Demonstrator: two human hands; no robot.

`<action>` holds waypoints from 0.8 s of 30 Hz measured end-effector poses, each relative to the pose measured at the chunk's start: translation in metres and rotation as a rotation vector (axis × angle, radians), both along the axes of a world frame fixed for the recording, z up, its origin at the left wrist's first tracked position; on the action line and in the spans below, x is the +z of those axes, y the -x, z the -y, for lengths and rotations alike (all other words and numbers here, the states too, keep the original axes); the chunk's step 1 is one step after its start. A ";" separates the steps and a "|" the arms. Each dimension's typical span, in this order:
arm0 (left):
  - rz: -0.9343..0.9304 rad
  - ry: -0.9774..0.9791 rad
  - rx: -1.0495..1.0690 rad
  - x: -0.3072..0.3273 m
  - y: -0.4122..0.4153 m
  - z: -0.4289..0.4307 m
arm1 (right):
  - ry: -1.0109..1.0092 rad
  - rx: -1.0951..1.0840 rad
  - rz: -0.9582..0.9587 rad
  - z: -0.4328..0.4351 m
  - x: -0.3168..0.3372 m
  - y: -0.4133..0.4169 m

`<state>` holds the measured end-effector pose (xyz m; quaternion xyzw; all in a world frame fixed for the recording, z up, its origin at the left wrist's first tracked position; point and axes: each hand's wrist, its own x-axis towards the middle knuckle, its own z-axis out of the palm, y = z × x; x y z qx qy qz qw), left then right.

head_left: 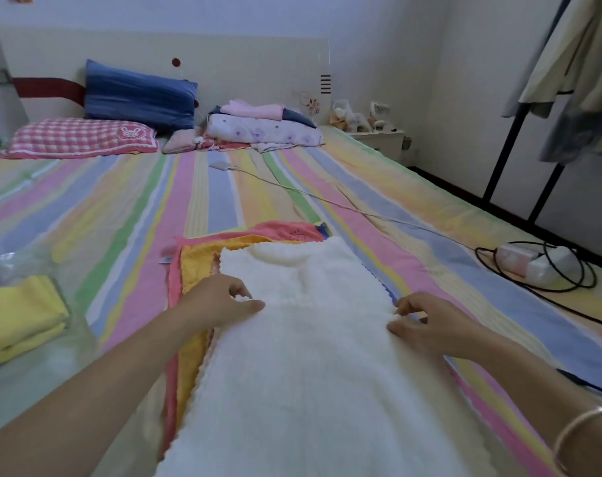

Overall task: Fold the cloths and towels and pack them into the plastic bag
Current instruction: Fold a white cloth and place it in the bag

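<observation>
White towel (303,339) is lying flat, long axis running away from the person, on top of a stack near the bed's front. L hand (220,301) is pinching its left edge, thumb and curled fingers close together; R hand (427,325) is pinching the right edge the same way. Far end is lying slightly rumpled.

Under it, 3 more layers are showing: yellow cloth (196,266) and pink cloth (279,230) sticking out left and far side, a blue edge (392,296) peeking out at right.

1 folded yellow cloth (20,315) is sitting at far left, apparently inside the clear plastic bag (34,373).

Striped sheet (120,201) is lying open beyond the stack. 1 white cable (327,201) is crossing it; 1 black cable coil (533,266) is sitting near the right edge. 2 pillows at the headboard: blue pillow (137,94), pink check pillow (82,137).
</observation>
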<state>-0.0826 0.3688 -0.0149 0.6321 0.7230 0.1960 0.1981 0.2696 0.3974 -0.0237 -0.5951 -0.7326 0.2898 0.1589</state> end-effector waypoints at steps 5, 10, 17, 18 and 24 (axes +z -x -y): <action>-0.047 -0.031 -0.031 -0.009 0.003 -0.012 | -0.049 0.037 0.080 -0.010 0.005 0.001; -0.087 -0.077 -0.082 -0.009 0.009 -0.013 | -0.044 0.061 0.069 -0.017 0.007 0.000; -0.003 -0.243 -0.105 0.010 0.011 0.007 | -0.137 0.001 -0.052 -0.004 0.011 -0.003; 0.030 -0.285 -0.091 0.018 0.012 0.015 | -0.200 -0.026 -0.098 0.001 0.017 0.000; 0.241 -0.529 0.003 0.068 0.041 0.104 | -0.408 -0.044 -0.415 0.061 0.090 0.041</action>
